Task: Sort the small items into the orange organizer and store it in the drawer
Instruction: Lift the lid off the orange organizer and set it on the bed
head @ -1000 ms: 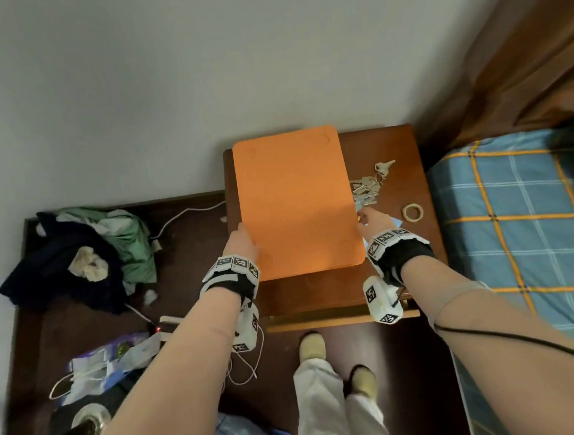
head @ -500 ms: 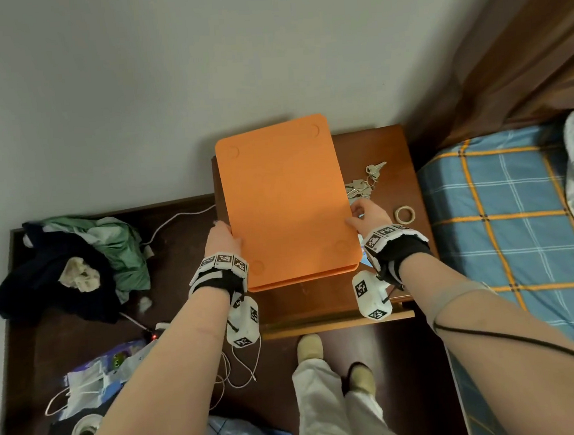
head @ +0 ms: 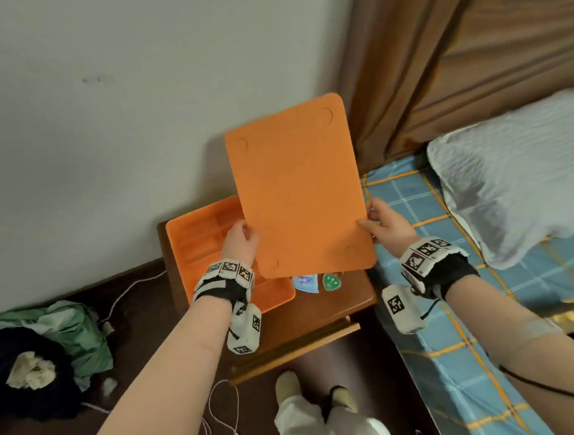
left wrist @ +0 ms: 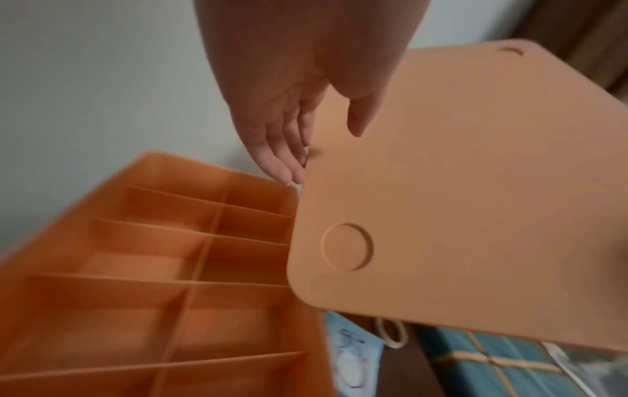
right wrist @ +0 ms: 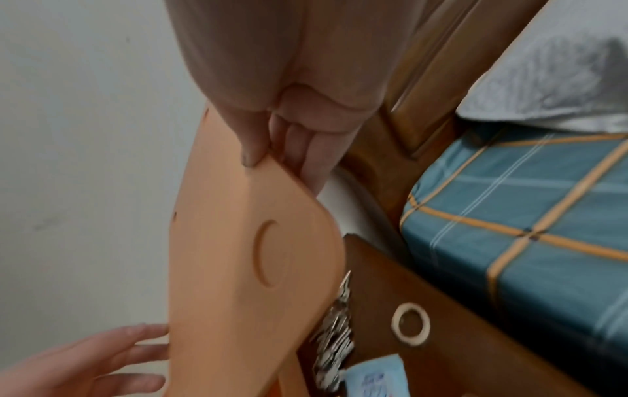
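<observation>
1. Orange lid (head: 299, 189) is off the organizer (head: 205, 244) and held tilted up over the counter (head: 324, 312), I judge so the compartments lie free for sorting.
2. My right hand (head: 387, 225) pinches the lid's right edge, thumb on top, fingers beneath.
3. My left hand (head: 241, 238) lies flat-fingered against the left edge, steadying rather than gripping.
4. On the counter beside the organizer wait the keys (right wrist: 334, 338), a ring (right wrist: 410, 323) and a blue packet (head: 305, 282).
5. No drawer interior shows yet.
</observation>
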Motion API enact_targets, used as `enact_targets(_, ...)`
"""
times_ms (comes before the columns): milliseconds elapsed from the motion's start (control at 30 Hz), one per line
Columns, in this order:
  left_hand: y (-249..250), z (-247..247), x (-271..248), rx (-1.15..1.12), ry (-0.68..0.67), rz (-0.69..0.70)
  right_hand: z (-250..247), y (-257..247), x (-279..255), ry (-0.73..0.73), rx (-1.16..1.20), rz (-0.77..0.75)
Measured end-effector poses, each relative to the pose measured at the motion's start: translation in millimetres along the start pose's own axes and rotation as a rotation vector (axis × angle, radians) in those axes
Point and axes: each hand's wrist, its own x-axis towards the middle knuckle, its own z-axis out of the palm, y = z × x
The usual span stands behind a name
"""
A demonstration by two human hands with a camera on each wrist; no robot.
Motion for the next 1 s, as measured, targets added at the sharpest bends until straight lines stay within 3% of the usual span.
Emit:
enact_targets(267,152,88,-42,-0.049,-0.28,0.354,-100,31,-49,0.158,-0.205,-0.067)
enact_targets(367,194,137,-65,-0.077,-0.31,0.427,-125,60,-71,0.163,-0.326,-0.042)
enact_targets(533,224,215,-79,-0.22,-0.343,0.388,-142,113,-96,0.179,-0.548,-0.018)
enact_targets(700,210,274,-51,-0.195,-0.388,0.265,-143,162,-80,0.133,-0.628,0.018)
enact_targets(933,182,292,4,-0.183,-0.58,0.026,-123,173,-40,-0.072,-0.798,0.054)
enact_targets(1000,181,288,28,-0.189,-0.646,0.009,-117,167,-25,-0.042,-0.826,0.095)
